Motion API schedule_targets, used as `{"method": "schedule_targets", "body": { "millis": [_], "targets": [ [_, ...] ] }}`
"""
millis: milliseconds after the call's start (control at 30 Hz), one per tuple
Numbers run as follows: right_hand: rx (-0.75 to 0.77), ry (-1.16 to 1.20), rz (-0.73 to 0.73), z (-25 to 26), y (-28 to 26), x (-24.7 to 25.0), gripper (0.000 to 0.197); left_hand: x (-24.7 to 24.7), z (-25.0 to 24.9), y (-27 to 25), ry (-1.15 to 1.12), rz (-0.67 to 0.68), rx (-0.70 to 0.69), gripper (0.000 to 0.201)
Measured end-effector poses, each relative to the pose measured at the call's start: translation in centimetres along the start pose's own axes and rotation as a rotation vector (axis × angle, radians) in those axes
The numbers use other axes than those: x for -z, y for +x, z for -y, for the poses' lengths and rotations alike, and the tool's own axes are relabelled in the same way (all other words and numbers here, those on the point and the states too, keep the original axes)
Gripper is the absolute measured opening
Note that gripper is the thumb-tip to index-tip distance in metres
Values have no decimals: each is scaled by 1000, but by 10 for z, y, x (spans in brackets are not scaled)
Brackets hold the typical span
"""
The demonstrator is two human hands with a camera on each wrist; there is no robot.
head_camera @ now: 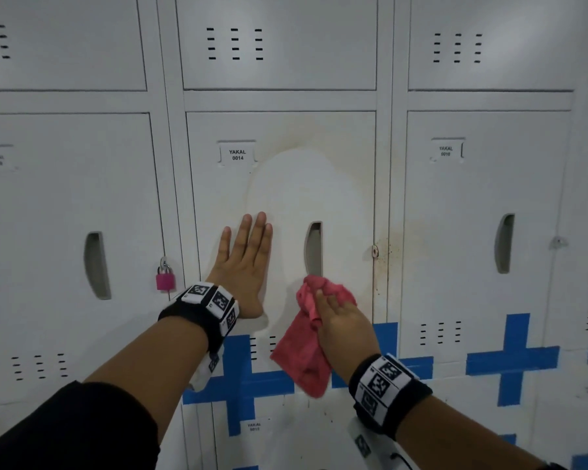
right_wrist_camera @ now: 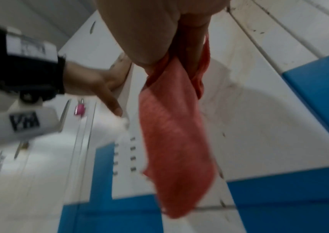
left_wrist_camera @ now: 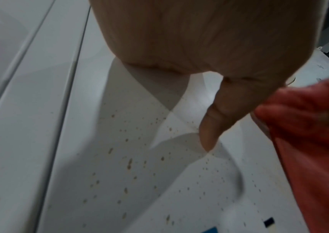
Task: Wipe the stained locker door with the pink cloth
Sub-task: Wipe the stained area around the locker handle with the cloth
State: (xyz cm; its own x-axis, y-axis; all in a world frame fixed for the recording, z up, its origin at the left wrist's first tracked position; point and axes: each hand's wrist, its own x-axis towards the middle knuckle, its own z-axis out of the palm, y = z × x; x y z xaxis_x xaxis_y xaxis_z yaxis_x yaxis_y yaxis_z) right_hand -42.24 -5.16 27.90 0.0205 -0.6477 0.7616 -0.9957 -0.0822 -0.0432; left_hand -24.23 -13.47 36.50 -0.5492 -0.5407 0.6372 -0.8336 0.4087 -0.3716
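The stained locker door (head_camera: 340,137), labelled YAKAL 0014, fills the middle of the head view, with a yellowish ring around a paler patch and brown specks near its right edge. My left hand (head_camera: 243,262) lies flat on the door with straight fingers, left of the handle slot (head_camera: 314,247). My right hand (head_camera: 342,322) grips the pink cloth (head_camera: 302,354) bunched against the door just below the slot, the rest hanging down. The left wrist view shows brown specks (left_wrist_camera: 129,164) on the door (left_wrist_camera: 91,141) by my thumb (left_wrist_camera: 215,119). In the right wrist view the cloth (right_wrist_camera: 175,138) dangles from my fingers.
Neighbouring grey lockers stand on both sides and above. A pink padlock (head_camera: 165,276) hangs on the left locker's latch. Blue tape crosses (head_camera: 513,357) mark the lower doors. A small latch (head_camera: 374,251) sticks out at the stained door's right edge.
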Motion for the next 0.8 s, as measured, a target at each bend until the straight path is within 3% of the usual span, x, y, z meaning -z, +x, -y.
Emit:
{"method": "schedule_targets", "body": {
  "millis": [67, 200, 300, 467, 700, 800],
  "targets": [
    [30, 111, -83, 4, 2, 18, 53, 0, 0, 0, -7, 4, -8, 131],
    [-40, 478, -431, 15, 43, 72, 31, 2, -2, -2, -52, -39, -17, 130],
    [-47, 335, -596, 4, 93, 85, 33, 4, -3, -3, -73, -20, -2, 129],
    [-42, 134, -416, 11, 137, 69, 51, 6, -2, -4, -65, 30, 4, 131],
    [397, -107, -288, 42, 106, 35, 56, 1, 2, -8, -201, -107, 11, 115],
    [611, -185, -223, 31, 87, 31, 57, -1, 5, -15, -280, -102, 22, 124]
  ]
}}
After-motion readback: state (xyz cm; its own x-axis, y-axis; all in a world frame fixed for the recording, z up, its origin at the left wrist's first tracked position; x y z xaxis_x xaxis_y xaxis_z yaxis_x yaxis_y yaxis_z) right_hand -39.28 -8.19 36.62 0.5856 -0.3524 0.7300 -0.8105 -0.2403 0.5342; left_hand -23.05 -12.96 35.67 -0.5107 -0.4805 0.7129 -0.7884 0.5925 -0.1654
